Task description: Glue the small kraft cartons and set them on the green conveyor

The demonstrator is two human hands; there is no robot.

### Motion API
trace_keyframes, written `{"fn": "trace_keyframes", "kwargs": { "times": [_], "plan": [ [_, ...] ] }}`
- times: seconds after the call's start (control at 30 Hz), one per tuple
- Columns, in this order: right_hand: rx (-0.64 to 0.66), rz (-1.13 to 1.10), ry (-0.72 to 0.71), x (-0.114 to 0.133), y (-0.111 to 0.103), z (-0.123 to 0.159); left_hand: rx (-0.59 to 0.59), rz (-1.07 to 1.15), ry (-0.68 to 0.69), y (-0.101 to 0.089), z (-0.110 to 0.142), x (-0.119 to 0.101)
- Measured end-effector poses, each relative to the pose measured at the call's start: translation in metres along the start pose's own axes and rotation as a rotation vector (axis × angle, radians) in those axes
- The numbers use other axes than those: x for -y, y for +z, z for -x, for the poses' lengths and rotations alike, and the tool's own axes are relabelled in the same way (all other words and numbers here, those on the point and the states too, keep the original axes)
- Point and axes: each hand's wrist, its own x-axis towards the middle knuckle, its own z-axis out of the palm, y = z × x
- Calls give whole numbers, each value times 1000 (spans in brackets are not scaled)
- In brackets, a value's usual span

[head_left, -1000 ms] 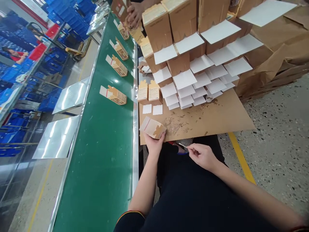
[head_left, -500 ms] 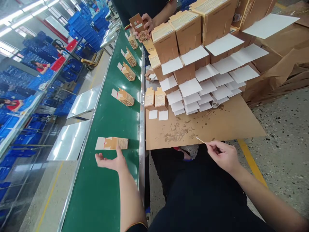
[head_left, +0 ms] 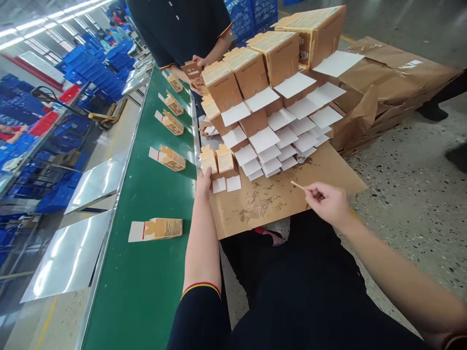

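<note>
My left hand (head_left: 204, 181) is at the left of two small cardboard boxes. Its thumb lies on the front of that small box (head_left: 209, 161), while the other fingers are mostly hidden. Beside it stands the second small box (head_left: 225, 161); a white flap hangs forward from each. My right hand (head_left: 327, 203) pinches a thin pale stick (head_left: 297, 185), possibly a cotton swab, above the stained brown cardboard sheet (head_left: 321, 182). Behind it rises a stack of brown boxes (head_left: 251, 73) with white flaps (head_left: 264, 139) sticking out. A small round clear dish (head_left: 301, 159) sits by the stack's lower front.
To the left runs a green conveyor belt (head_left: 146, 277) with a metal edge. One open carton (head_left: 156, 229) lies on it nearby, and several more stand farther up. Across the stack, another person (head_left: 182, 29) holds a brown carton. Paper-covered bundles (head_left: 394, 82) lie at right.
My left hand has moved off the near carton on the belt, rightward to the small boxes. The right hand still holds the stick. The view has shifted, and the co-worker's carton is lower.
</note>
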Motion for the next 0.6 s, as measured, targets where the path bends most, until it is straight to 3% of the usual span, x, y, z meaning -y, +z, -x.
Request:
{"fn": "trace_keyframes", "kwargs": {
  "times": [0.17,0.27,0.33,0.43,0.53,0.6],
  "plan": [
    [64,263,63,-32,-20,-67,-120,259,162,-54,64,62],
    [114,308,69,-43,-18,-100,-9,375,152,-71,111,89],
    [151,338,70,-49,-16,-114,69,410,169,-64,136,98],
    [162,360,45,-52,-19,-116,81,413,222,-40,155,100],
    [137,254,6,-40,-13,-89,117,340,175,-20,159,97],
    [195,122,-24,-22,4,-56,131,308,150,-15,161,97]
  ]
}}
